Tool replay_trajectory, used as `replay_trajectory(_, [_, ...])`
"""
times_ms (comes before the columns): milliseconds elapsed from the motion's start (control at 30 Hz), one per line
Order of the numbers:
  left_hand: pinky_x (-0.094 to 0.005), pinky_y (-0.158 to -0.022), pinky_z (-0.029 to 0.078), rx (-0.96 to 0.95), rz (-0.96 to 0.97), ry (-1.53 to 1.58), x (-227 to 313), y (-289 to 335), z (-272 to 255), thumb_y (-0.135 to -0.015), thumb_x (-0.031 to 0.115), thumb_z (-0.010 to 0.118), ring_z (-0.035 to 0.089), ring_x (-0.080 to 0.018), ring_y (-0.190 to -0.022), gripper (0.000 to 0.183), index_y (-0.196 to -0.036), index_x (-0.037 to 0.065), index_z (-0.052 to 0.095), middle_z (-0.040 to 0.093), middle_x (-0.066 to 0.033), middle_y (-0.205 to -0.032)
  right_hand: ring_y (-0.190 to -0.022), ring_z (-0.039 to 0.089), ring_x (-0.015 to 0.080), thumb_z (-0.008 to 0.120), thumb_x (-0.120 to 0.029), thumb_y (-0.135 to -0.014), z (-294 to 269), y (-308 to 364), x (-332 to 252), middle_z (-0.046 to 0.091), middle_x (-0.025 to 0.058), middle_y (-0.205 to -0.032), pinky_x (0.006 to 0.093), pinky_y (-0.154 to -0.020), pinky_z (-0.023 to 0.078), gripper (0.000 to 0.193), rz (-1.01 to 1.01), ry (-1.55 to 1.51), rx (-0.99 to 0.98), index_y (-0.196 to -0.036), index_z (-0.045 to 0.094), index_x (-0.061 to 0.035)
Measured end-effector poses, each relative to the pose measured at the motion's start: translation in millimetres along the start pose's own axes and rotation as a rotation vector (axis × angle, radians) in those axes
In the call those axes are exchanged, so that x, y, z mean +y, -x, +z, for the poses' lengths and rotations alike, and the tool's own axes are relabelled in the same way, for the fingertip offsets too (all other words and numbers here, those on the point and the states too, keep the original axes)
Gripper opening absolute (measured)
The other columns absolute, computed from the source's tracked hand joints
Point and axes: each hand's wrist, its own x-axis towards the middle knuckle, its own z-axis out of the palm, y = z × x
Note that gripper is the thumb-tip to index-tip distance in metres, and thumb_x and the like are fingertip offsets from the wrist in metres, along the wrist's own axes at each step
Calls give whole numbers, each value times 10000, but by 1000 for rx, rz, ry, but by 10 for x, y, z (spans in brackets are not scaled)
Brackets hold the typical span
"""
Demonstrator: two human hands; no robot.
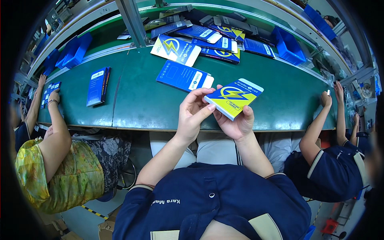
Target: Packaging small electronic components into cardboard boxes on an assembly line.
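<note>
Over the near edge of the bench I hold a flat blue and yellow carton (239,98) with a lightning-bolt print, tilted, its printed face up. My left hand (191,116) grips its left end, with the thumb at the corner. From below, my right hand (236,127) supports the carton, its thumb along the near right edge; some of its fingers are hidden underneath. Just beyond my hands lies a blue carton (178,75) with a white end flap sticking out. Behind it rests a white and yellow carton (176,50), next to a loose pile of similar cartons (214,45).
Two upright blue cartons (97,87) stand together on the green bench (136,88) at left. Blue bins (289,47) sit at the back right and back left (75,51). A metal post (132,22) rises behind. Co-workers sit on both sides, their hands over the bench.
</note>
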Motion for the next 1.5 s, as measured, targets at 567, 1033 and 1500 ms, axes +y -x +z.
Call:
replay_trajectory(567, [-330, -1019, 411, -78, -158, 106, 108, -64, -89, -828, 30, 691, 526, -170, -1143, 509, -1290, 63, 481, 529, -82, -1237, -1371, 415, 340, 832, -317, -722, 25, -23, 22, 432, 133, -1462, 478, -1162, 336, 925, 55, 102, -19, -1466, 345, -60])
replay_trajectory(1033, [-344, -977, 436, -73, -215, 340, 52, -118, -229, -997, 121, 495, 561, -186, -1091, 340, -1321, 24, 459, 529, -69, -1138, -1193, 519, 292, 725, -615, -774, -1, -79, 106, 523, 115, -1276, 440, -1056, 409, 953, -41, 17, -44, -1474, 337, -97])
replay_trajectory(1500, [-394, -970, 460, -146, -227, 458, 16, -88, -264, -1014, 140, 464, 573, -199, -1057, 260, -1243, 22, 501, 582, -86, -1079, -1236, 540, 274, 439, -204, -1041, 41, -194, 81, 551, 124, -1315, 395, -1025, 461, 326, -199, 10, 243, -1328, 462, -52])
